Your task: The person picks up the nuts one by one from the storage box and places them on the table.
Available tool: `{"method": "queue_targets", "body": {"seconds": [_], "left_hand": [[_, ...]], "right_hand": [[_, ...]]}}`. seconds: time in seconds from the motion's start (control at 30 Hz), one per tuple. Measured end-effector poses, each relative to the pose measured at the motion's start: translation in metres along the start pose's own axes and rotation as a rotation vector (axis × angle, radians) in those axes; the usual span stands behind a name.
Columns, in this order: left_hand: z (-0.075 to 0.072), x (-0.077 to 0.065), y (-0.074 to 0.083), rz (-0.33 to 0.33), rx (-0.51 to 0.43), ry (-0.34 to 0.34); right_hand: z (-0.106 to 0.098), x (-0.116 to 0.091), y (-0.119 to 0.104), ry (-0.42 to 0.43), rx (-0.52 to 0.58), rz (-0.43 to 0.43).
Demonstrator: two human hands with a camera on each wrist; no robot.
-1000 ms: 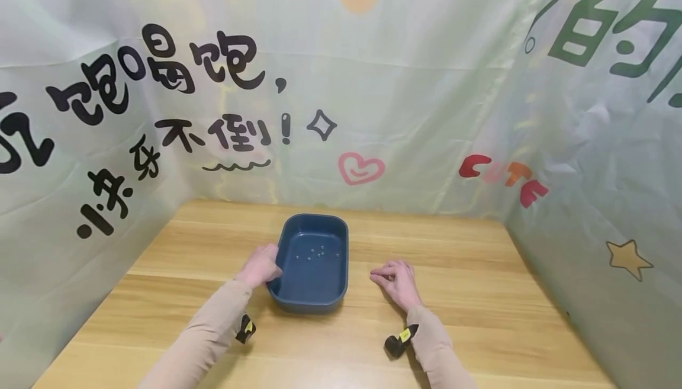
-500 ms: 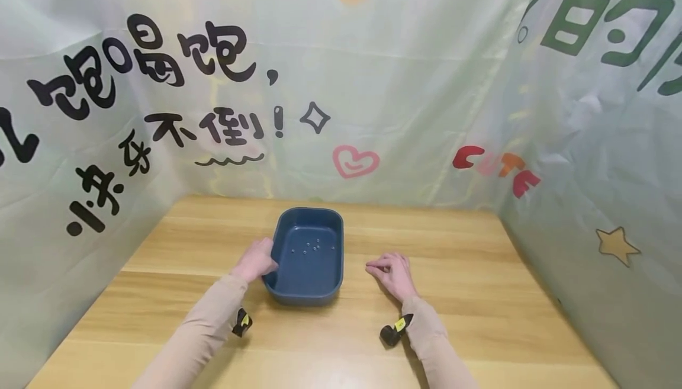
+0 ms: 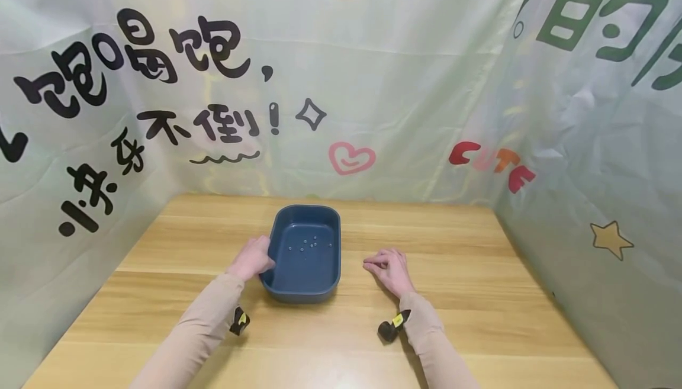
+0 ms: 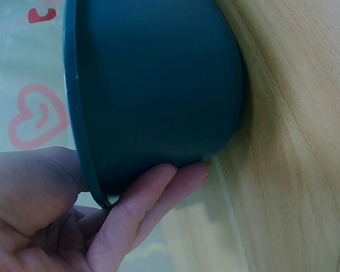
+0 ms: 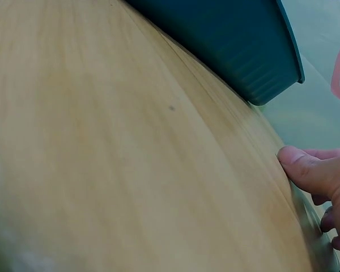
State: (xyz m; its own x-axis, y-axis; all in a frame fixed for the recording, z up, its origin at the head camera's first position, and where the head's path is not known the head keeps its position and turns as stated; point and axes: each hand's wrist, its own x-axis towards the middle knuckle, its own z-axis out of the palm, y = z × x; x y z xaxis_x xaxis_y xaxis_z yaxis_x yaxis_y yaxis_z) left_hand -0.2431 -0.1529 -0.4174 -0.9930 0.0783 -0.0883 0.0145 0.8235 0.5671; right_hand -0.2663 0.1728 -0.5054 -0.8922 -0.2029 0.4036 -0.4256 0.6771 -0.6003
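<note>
In the head view a dark blue rectangular tray [image 3: 301,273] sits on the wooden table, left of centre. Several tiny clear beads [image 3: 302,250] lie scattered over its floor. My left hand [image 3: 253,259] grips the tray's left side: in the left wrist view the thumb [image 4: 51,170] is at the rim and fingers [image 4: 139,207] lie along the outer wall. My right hand [image 3: 391,272] rests on the table to the right of the tray, apart from it. Its thumb [image 5: 297,161] and forefinger meet at the tips; nothing shows between them, though a small thing there could be hidden.
The wooden table [image 3: 453,247] reaches a printed cloth backdrop [image 3: 410,99] behind and at both sides. A black device with a yellow label [image 3: 388,331] is at the right wrist, and another [image 3: 240,321] at the left. Both sleeves are beige.
The head view has shifted slightly, so the whole scene sits a little further left and higher. Both hands and the tray keep their places relative to each other.
</note>
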Motion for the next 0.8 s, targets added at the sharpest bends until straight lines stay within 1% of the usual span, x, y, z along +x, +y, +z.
{"method": "queue_targets", "body": {"seconds": [0.17,0.4,0.47,0.53,0.63,0.7,0.73,0.8], "left_hand": [[-0.001,0.000,0.001,-0.015,-0.010,-0.006],[-0.001,0.000,-0.002,-0.014,0.000,-0.001],[-0.001,-0.001,-0.002,-0.021,-0.006,0.001],[-0.002,0.000,-0.002,-0.019,-0.008,0.001],[-0.002,0.001,0.000,-0.014,0.007,0.002],[-0.002,0.001,0.001,-0.004,0.030,0.005],[-0.001,0.001,0.001,-0.002,0.039,0.005],[-0.001,0.002,0.001,-0.006,0.046,0.003]], "right_hand": [[0.000,0.001,0.000,-0.013,-0.005,0.017],[0.001,0.000,-0.001,-0.007,0.016,0.008],[0.000,0.002,-0.001,-0.011,0.047,0.023],[-0.002,0.005,0.000,-0.019,0.133,0.061],[-0.012,0.012,0.001,-0.011,0.281,0.149],[-0.023,0.020,-0.003,-0.001,0.331,0.179],[-0.030,0.025,-0.007,-0.003,0.328,0.174],[-0.043,0.037,-0.020,-0.032,0.264,0.128]]}}
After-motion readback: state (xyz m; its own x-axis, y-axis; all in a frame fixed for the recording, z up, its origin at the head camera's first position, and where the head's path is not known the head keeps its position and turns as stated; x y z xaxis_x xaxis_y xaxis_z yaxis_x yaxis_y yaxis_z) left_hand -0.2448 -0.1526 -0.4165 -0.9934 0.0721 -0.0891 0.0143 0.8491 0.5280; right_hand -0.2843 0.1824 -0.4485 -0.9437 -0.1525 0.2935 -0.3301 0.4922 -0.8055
